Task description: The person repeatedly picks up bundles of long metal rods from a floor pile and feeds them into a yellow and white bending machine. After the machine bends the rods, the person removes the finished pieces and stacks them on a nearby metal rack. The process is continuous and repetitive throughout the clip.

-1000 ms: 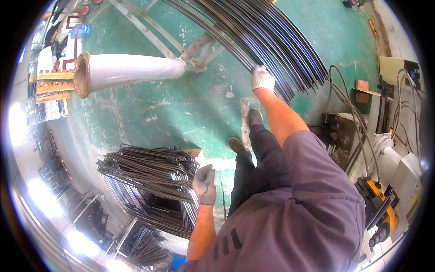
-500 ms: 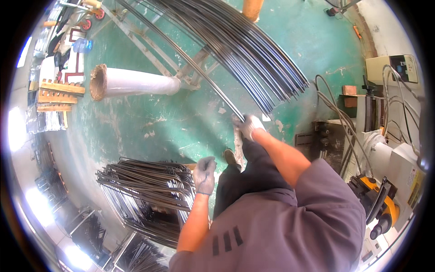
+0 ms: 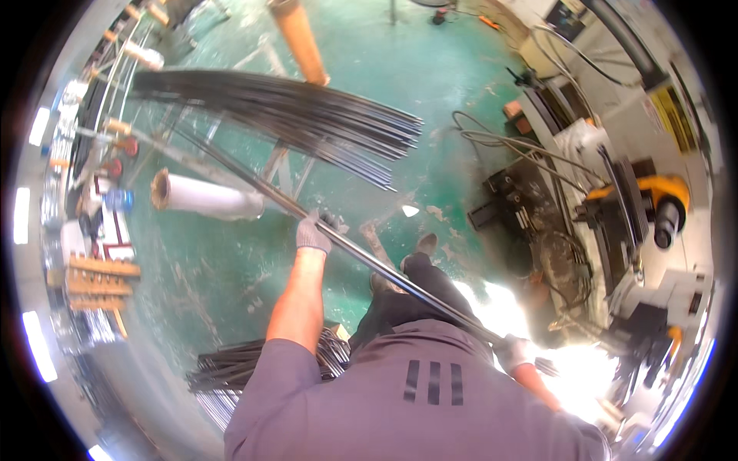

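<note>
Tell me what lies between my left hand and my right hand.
The held rods span the stretch from the left hand to the right hand, crossing in front of the trousers in the head view.

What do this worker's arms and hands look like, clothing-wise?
The left hand and right hand wear greyish gloves, the left one with a knitted cuff. The forearms are bare below greyish-purple short sleeves; the matching shirt bears three dark stripes.
</note>
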`<action>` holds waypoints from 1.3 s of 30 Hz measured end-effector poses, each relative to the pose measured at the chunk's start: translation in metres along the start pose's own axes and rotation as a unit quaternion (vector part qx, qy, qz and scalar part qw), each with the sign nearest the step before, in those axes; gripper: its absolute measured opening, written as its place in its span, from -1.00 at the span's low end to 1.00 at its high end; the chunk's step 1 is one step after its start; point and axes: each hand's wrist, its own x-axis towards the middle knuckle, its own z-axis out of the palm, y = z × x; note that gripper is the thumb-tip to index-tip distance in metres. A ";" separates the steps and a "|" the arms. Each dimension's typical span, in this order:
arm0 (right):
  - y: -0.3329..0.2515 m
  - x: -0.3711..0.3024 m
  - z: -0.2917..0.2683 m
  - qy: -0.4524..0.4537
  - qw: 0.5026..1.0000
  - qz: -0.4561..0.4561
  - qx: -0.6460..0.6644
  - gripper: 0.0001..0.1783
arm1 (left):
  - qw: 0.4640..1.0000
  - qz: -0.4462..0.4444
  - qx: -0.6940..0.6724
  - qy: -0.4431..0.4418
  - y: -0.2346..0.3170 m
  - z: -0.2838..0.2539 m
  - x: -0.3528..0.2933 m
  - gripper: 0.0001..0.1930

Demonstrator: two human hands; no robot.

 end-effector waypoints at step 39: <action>0.178 -0.009 0.007 0.578 -0.116 -0.011 0.808 -0.77 | 0.820 -0.042 0.191 -0.539 -0.081 0.504 -0.193 -0.78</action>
